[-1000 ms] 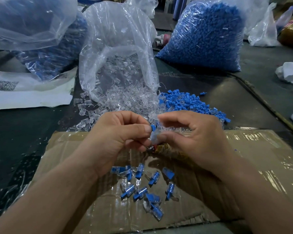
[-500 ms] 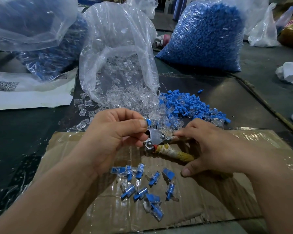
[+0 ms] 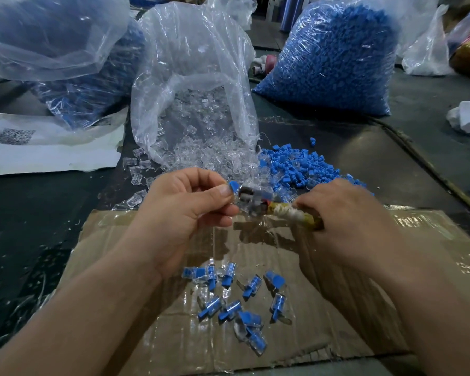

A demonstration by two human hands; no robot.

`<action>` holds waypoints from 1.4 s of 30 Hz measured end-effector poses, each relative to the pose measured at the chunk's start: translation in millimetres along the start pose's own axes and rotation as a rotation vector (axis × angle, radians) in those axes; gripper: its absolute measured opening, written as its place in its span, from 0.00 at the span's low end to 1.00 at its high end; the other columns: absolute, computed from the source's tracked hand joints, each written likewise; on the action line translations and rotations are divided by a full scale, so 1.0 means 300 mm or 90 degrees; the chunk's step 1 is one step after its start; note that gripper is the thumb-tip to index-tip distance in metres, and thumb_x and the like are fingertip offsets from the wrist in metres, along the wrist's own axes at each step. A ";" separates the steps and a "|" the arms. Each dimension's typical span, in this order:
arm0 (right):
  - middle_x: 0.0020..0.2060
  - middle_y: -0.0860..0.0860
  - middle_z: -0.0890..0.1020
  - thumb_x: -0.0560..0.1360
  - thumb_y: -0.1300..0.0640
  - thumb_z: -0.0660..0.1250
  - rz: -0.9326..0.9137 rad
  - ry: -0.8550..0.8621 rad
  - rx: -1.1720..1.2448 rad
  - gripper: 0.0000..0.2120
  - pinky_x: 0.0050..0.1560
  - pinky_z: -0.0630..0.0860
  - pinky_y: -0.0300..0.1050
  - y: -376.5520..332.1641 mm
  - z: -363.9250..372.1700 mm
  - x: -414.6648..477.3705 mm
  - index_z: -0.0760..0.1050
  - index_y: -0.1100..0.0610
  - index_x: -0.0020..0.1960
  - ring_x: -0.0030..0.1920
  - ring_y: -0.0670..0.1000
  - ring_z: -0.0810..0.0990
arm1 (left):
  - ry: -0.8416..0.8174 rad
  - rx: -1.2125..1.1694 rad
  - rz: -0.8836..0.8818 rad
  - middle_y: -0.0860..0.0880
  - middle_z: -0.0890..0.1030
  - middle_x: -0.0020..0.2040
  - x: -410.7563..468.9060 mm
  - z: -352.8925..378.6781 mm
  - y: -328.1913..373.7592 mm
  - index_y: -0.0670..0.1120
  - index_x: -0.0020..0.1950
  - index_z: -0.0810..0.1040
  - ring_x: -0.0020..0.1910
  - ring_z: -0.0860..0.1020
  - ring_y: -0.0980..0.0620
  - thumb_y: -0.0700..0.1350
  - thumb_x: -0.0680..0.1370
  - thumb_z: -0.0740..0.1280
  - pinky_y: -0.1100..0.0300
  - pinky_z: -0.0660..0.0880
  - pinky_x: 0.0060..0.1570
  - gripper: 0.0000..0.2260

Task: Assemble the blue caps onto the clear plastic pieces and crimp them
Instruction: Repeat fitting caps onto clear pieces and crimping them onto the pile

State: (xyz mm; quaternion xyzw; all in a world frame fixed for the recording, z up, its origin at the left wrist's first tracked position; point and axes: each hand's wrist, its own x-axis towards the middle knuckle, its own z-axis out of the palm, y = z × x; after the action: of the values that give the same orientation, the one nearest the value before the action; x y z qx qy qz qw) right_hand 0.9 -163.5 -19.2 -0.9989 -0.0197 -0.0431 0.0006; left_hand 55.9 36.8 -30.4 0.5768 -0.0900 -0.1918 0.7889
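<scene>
While pinching the capped piece [image 3: 233, 187] tight in left hand [image 3: 185, 210], gripping crimper [image 3: 258, 200] in closed right hand [image 3: 345, 221]; jaws pointing left at it, nearly touching.

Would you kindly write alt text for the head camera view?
A left hand pinches a blue-capped piece at the metal head of a crimping tool gripped by the right hand. Finished pieces lie on cardboard below.

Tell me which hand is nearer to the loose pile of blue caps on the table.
The right hand: the loose pile of blue caps lies just beyond its knuckles. The left hand is farther off on the other side, in front of the clear pieces.
</scene>
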 end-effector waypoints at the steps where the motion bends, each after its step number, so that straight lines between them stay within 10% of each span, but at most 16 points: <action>1: 0.40 0.42 0.74 0.74 0.50 0.61 0.004 0.031 0.000 0.06 0.40 0.57 0.42 0.004 -0.004 0.000 0.75 0.44 0.48 0.41 0.45 0.65 | 0.005 0.004 0.008 0.48 0.80 0.29 0.000 -0.002 0.000 0.48 0.28 0.80 0.28 0.79 0.53 0.38 0.62 0.68 0.66 0.75 0.26 0.06; 10: 0.37 0.41 0.71 0.74 0.53 0.61 0.011 0.071 0.271 0.12 0.36 0.61 0.28 -0.013 -0.027 -0.013 0.63 0.39 0.38 0.38 0.39 0.69 | 0.060 0.134 0.123 0.51 0.80 0.30 -0.005 0.004 -0.006 0.45 0.37 0.75 0.31 0.80 0.54 0.40 0.67 0.67 0.66 0.75 0.28 0.02; 19: 0.45 0.38 0.65 0.75 0.54 0.62 -0.033 0.013 0.254 0.22 0.45 0.61 0.36 -0.034 -0.003 -0.014 0.64 0.48 0.69 0.44 0.38 0.63 | 0.072 0.228 0.211 0.53 0.80 0.30 -0.016 0.023 0.000 0.45 0.38 0.75 0.29 0.78 0.58 0.34 0.72 0.65 0.67 0.75 0.29 0.07; 30: 0.40 0.38 0.67 0.70 0.46 0.57 -0.051 0.013 0.236 0.04 0.42 0.60 0.33 -0.049 -0.018 -0.017 0.63 0.42 0.44 0.42 0.43 0.63 | 0.068 0.219 0.216 0.53 0.79 0.30 -0.018 0.024 0.001 0.45 0.38 0.75 0.28 0.78 0.58 0.35 0.71 0.66 0.67 0.75 0.29 0.06; 42: 0.36 0.42 0.70 0.75 0.50 0.63 0.003 -0.006 0.262 0.10 0.37 0.67 0.39 -0.072 -0.008 -0.019 0.62 0.45 0.40 0.36 0.41 0.68 | 0.074 0.227 0.213 0.53 0.79 0.29 -0.021 0.023 0.006 0.46 0.38 0.74 0.27 0.76 0.58 0.35 0.72 0.65 0.66 0.75 0.29 0.06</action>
State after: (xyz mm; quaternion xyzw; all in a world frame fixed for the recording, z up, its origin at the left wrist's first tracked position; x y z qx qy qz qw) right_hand -5.7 -142.3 -17.3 -0.9779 -0.0257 -0.0335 0.2047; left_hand 47.8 33.8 -26.0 0.6940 -0.1715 -0.0060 0.6993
